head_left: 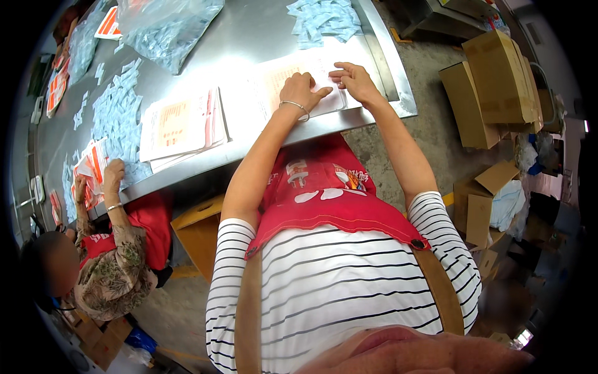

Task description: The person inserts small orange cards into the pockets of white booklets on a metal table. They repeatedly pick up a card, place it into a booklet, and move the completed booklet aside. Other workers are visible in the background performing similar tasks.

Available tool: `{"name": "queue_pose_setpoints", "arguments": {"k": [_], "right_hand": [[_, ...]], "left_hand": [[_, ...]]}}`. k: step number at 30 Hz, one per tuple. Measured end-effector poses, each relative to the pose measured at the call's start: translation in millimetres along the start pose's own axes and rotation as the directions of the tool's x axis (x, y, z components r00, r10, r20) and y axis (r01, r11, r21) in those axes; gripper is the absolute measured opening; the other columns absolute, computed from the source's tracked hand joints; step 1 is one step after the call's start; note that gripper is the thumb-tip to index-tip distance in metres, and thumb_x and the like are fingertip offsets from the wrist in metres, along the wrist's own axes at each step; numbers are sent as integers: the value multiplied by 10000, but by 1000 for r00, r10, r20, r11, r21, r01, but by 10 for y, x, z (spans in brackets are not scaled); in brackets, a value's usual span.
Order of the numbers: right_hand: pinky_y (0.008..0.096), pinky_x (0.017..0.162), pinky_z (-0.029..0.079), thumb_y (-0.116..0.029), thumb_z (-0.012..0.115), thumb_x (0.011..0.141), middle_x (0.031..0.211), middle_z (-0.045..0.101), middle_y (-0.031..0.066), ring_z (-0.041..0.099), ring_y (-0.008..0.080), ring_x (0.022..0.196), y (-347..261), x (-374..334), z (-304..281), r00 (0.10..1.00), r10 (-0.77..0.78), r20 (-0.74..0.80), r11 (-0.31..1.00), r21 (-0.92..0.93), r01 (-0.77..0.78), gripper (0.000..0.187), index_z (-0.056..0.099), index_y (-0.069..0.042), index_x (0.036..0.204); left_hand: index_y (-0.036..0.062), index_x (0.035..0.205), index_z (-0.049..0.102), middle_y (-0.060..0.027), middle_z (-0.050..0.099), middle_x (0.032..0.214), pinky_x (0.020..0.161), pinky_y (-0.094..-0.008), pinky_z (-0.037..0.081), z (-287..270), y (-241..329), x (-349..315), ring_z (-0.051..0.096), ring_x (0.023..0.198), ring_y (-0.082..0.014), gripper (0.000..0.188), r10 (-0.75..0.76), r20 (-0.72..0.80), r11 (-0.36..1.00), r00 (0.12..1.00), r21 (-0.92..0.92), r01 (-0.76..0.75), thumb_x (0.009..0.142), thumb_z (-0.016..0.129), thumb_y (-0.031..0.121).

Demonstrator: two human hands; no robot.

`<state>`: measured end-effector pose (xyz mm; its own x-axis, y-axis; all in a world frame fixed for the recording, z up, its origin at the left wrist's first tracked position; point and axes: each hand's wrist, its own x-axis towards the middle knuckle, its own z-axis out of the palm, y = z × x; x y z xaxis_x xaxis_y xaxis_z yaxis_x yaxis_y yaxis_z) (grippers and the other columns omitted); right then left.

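A pile of flat printed packaging bags, white with orange-brown print, lies on the metal table before me, partly washed out by glare. My left hand, with a bracelet at the wrist, rests on these bags, fingers bent and thumb stretched to the right. Over the bags' right side is my right hand, its fingers apart and pointing left, with nothing visible between them. To the left sits another stack of similar bags. Small light-blue sachets are heaped beyond my hands.
More blue sachets spread across the table's left, near a clear plastic bag full of them. A co-worker's hands hold an orange-and-white bag at far left. Cardboard boxes stand on the right; another carton sits below the table edge.
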<state>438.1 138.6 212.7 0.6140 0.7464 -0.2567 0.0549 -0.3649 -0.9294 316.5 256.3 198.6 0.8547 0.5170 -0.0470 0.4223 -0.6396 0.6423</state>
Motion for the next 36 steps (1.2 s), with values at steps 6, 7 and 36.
{"name": "queue_pose_setpoints", "arguments": {"k": [6, 7, 36], "right_hand": [[285, 751, 476, 16, 371, 761, 1027, 594, 190, 575, 206, 936, -1, 31, -33, 998, -54, -42, 997, -52, 52, 416, 456, 72, 1164], [283, 747, 475, 15, 373, 758, 1020, 598, 185, 576, 199, 927, 42, 47, -44, 996, -81, -30, 996, -50, 79, 416, 460, 71, 1161], [285, 588, 485, -323, 568, 805, 780, 623, 66, 599, 151, 736, -365, 595, 1, 990, -88, 112, 992, -81, 97, 362, 614, 1, 959]], "left_hand": [[38, 820, 602, -134, 605, 845, 682, -387, 472, -9, 102, -6, 592, 820, -280, 555, -99, 119, 994, 988, 60, 92, 644, 649, 563], [29, 801, 600, -137, 610, 817, 667, -376, 469, -1, 113, -10, 595, 786, -278, 553, -99, 98, 994, 990, 47, 95, 636, 656, 555], [75, 541, 408, 18, 433, 510, 391, -217, 338, 210, -214, -41, 398, 436, -59, 233, -169, 36, 419, 985, -902, 105, 681, 593, 52]]}}
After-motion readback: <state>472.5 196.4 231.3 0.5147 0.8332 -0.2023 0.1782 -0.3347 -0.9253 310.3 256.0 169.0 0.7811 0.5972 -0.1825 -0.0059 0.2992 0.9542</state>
